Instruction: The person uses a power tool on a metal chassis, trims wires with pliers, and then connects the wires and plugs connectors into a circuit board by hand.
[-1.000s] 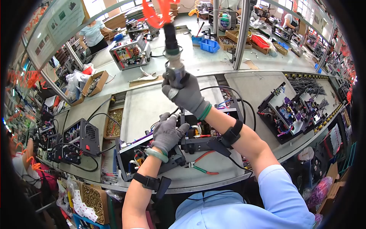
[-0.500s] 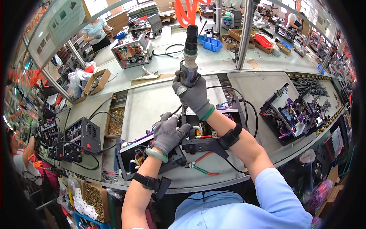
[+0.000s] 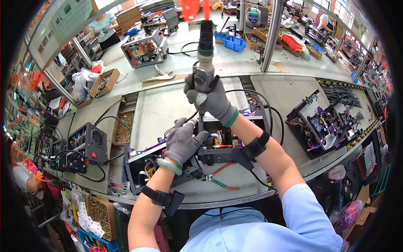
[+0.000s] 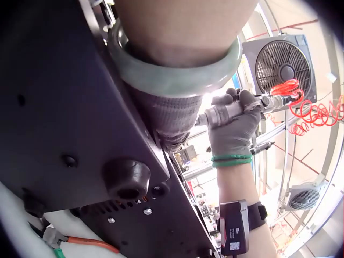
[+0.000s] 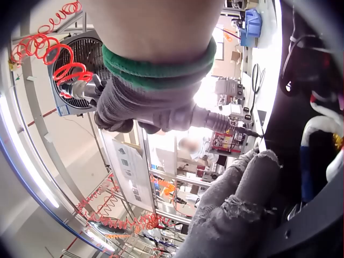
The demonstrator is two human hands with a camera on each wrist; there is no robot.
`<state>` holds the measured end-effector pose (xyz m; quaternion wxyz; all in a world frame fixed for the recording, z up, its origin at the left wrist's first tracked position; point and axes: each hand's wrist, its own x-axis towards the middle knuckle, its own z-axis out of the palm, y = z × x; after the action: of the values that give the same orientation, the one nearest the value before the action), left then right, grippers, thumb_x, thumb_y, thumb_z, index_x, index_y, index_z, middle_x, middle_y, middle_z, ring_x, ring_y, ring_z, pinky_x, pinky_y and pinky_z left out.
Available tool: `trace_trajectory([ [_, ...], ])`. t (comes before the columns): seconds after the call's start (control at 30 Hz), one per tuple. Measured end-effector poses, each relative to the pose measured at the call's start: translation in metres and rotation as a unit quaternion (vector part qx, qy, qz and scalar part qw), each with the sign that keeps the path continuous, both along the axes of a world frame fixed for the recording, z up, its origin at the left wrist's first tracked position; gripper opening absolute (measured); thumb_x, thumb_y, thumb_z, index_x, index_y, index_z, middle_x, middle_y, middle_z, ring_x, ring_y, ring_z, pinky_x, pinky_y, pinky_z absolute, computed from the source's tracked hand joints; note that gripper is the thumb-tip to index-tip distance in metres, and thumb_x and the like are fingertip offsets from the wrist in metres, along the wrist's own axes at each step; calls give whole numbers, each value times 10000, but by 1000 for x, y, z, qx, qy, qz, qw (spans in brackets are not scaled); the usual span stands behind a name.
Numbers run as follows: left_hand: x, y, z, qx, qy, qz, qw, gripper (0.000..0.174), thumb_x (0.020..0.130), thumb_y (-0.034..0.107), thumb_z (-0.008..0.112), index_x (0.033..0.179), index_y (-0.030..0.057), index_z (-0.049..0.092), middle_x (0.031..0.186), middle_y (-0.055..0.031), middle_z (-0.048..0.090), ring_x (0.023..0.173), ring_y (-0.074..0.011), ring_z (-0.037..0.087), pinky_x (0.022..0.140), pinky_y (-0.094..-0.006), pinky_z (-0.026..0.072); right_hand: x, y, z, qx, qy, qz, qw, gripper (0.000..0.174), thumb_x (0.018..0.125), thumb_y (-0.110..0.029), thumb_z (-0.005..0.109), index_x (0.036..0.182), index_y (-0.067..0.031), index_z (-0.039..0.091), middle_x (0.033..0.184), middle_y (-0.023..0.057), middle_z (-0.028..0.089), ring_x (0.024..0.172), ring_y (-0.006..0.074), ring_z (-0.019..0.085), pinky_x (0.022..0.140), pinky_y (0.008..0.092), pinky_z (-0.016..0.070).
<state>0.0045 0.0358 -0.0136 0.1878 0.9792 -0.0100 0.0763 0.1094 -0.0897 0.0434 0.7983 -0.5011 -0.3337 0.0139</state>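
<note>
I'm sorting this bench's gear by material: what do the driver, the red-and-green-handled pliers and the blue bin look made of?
Driver: probably metal, its grey body showing bright highlights.
Pliers: a silvery metal head; smooth coloured grips, plastic or rubber.
Bin: likely moulded plastic, given its even blue colour.

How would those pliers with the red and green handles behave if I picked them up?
The pliers would probably feel stiff, though their spread handles might swing at the pivot. The metal head likely makes that end heavier. Lying flat on the bench, they seem unlikely to roll.
</note>
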Motion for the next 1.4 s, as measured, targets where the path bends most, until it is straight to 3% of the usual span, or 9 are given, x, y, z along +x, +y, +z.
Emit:
trace_trajectory([
  [0.27, -1, -2, 7, -17, 21, -5, 1000, 569, 854, 400, 721, 1282, 37, 629, 1270, -182, 610, 1115, -345, 632, 974, -418, 501, -2, 11, 6, -129, -56, -71, 987, 187, 780, -101, 712, 919, -29, 610, 712, 9, 607, 658, 94, 560, 629, 282, 489],
  [0.73, -2, -1, -3, -11, -11, -8, 1000, 535, 847, 418, 728, 1207, 28, 661, 1230, -177, 629, 1103, -349, 635, 962, -431, 500, 3, 8, 11, -19, 38, -68, 997, 228, 802, -79, 742, 993, -14, 636, 796, 8, 647, 715, 78, 594, 616, 263, 494],
  [0.83, -1, -4, 4, -15, 15, 7, 1000, 554, 839, 447, 723, 1224, 53, 662, 1254, -170, 624, 1137, -344, 614, 982, -440, 476, -15, -9, 48, 69, -48, -105, 991, 236, 808, -74, 750, 1009, -10, 643, 812, 19, 657, 678, 78, 583, 583, 255, 488],
  [0.93, -5, -6, 8, -26, -44, -48, 998, 513, 875, 411, 675, 1306, 136, 639, 1274, -132, 624, 1226, -323, 551, 1073, -470, 378, -51, -59, 91, 102, 29, 34, 994, 341, 799, -48, 754, 1109, 0, 619, 865, 43, 679, 681, 97, 617, 553, 258, 504],
  [0.97, -4, -6, 8, -24, -44, -52, 997, 513, 875, 411, 675, 1306, 136, 639, 1274, -132, 624, 1226, -323, 551, 1073, -470, 378, -57, -72, 89, 90, 44, 16, 995, 366, 797, -42, 750, 1134, -10, 609, 903, 64, 684, 678, 118, 635, 549, 266, 519],
  [1.07, -3, -6, -2, 125, -163, -79, 975, 453, 875, 339, 665, 1288, 152, 654, 1228, -78, 656, 1205, -318, 560, 1113, -574, 267, -70, -121, 49, 79, 91, 82, 989, 461, 855, -96, 748, 1276, -69, 562, 1023, 108, 666, 770, 179, 689, 557, 269, 556],
  [1.2, -1, -14, 14, 93, -107, -78, 987, 425, 871, 336, 670, 1245, 134, 675, 1232, -91, 651, 1206, -319, 562, 1118, -539, 289, -90, -170, -2, 55, 208, 74, 974, 456, 817, -151, 773, 1215, -49, 576, 979, 94, 662, 729, 171, 678, 670, 321, 579],
  [1.27, 2, -23, 24, 169, -84, -80, 979, 452, 858, 355, 691, 1231, 99, 674, 1229, -121, 644, 1201, -318, 564, 1112, -521, 305, -94, -182, -28, 73, 234, 80, 966, 452, 821, -178, 761, 1210, -44, 576, 969, 89, 659, 710, 162, 668, 669, 330, 574],
  [1.4, 15, -75, 34, 84, -136, -80, 984, 547, 845, 430, 720, 1255, 75, 649, 1222, -178, 633, 1170, -341, 581, 1043, -448, 405, -87, -187, -72, 196, 292, 154, 923, 376, 861, -165, 678, 1203, -36, 593, 975, 96, 675, 704, 157, 669, 685, 338, 568],
])
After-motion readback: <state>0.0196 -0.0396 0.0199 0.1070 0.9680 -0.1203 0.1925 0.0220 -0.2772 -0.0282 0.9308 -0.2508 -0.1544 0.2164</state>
